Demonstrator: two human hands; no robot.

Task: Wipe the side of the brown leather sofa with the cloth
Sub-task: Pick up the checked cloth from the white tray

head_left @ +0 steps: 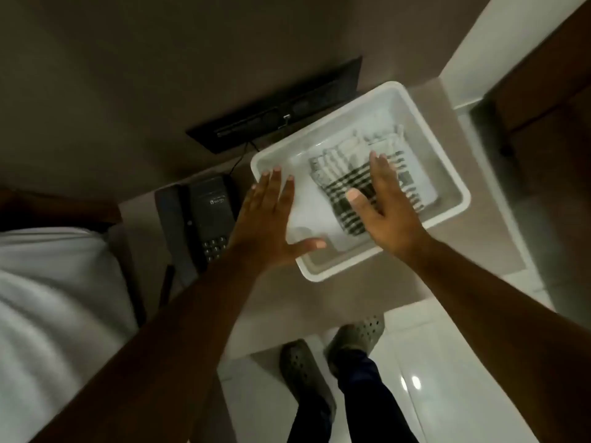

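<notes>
A white cloth with dark checked stripes lies folded inside a white plastic tub on a beige side table. My right hand hovers flat over the cloth, fingers spread, holding nothing. Over the tub's left part my left hand is also spread open, its thumb above the tub's bottom. I cannot tell whether either hand touches the cloth. No brown leather sofa is clearly in view.
A dark desk phone sits left of the tub. Behind them a black flat device leans at the wall. White bedding fills the left. My feet in dark perforated clogs stand on glossy white tiles.
</notes>
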